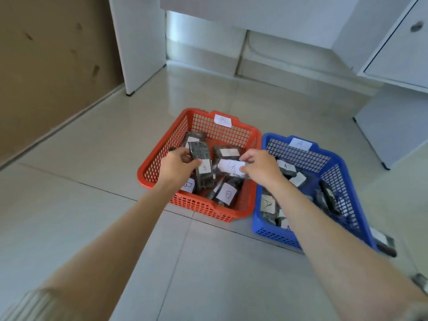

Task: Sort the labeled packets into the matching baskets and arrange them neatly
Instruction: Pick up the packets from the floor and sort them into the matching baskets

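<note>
The left hand (179, 164) grips a B packet (201, 156) over the red basket (234, 217), long axis running near to far. The right hand (259, 166) pinches a second packet (228, 169) just beside it, lying left to right, probably needing a turn to match.

Pale tiled floor (208, 262), centre to 6 o'clock; brown board wall (53, 66), 10 o'clock; white cabinet panel (139, 42), 11 o'clock; white cupboard door (398, 49) with dark knob (416, 26), 2 o'clock
</note>
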The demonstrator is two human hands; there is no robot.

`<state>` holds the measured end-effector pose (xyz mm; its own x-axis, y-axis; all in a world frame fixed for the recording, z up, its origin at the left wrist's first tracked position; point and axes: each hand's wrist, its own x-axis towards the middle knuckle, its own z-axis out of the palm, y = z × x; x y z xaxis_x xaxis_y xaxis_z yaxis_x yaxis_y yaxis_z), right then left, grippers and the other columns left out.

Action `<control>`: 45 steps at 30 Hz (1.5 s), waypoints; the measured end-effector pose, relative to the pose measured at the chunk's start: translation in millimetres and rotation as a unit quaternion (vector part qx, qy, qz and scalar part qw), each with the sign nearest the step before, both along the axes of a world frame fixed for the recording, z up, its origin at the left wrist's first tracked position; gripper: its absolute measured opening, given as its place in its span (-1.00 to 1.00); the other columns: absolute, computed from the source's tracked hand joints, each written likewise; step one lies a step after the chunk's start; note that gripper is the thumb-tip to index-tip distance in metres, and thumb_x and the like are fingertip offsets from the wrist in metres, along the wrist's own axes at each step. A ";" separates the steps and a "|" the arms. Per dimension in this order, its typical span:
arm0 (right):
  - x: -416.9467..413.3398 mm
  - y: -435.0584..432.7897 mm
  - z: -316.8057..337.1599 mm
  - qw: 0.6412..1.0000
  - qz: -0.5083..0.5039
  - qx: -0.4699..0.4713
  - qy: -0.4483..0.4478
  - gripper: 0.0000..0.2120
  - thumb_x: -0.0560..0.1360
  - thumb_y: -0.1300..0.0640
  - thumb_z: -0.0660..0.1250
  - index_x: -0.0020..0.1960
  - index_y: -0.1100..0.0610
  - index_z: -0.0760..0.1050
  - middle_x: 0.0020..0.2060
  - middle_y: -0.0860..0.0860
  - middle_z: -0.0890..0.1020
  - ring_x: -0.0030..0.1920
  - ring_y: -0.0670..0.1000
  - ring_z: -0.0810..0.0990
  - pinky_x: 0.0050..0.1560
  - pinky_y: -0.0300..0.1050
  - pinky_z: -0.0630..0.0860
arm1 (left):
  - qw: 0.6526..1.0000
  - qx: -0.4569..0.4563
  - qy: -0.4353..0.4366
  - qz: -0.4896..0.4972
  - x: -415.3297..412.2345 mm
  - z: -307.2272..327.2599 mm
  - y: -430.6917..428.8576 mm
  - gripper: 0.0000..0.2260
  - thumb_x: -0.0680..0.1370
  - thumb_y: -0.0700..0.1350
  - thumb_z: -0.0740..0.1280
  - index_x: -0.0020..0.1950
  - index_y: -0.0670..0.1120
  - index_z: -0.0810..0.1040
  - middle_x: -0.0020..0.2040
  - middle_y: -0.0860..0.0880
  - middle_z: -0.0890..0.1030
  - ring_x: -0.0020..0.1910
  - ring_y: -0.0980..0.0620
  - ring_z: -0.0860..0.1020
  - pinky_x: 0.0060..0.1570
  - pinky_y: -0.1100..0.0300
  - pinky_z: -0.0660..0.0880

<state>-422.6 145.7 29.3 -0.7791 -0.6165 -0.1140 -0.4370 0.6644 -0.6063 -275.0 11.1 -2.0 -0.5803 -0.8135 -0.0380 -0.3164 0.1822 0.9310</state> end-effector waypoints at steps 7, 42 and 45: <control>-9.2 -8.4 17.8 0.977 0.163 0.121 -0.063 -0.77 0.51 0.28 0.13 -0.04 0.12 0.56 -0.28 -0.07 0.46 -0.33 -0.09 0.35 -0.36 -0.23 0.25 | 1.000 0.000 -0.018 0.023 -3.6 -12.7 1.0 -0.70 0.50 -0.07 0.40 0.21 -0.09 0.51 -0.15 0.06 0.59 -0.10 0.03 0.59 -0.12 0.17 0.51; 123.7 14.0 -25.8 0.959 0.061 -0.011 0.278 -0.64 0.52 0.06 0.25 0.28 0.15 0.42 0.30 0.12 0.41 0.40 0.18 0.21 0.30 0.12 0.24 | 0.859 -0.467 -0.182 -0.105 136.2 12.0 49.5 -0.65 0.61 0.05 0.12 0.34 -0.02 0.44 0.25 -0.02 0.53 0.28 -0.05 0.45 0.28 0.01 0.21; 192.4 -11.2 -33.9 0.947 0.179 -0.065 0.259 -0.65 0.47 0.05 0.18 0.16 0.21 0.49 0.12 0.18 0.54 0.24 0.24 0.39 0.20 0.09 0.34 | 0.882 -0.394 -0.258 -0.034 216.0 4.3 42.4 -0.70 0.62 0.01 0.16 0.32 0.00 0.46 0.25 0.01 0.52 0.29 -0.02 0.43 0.28 0.06 0.18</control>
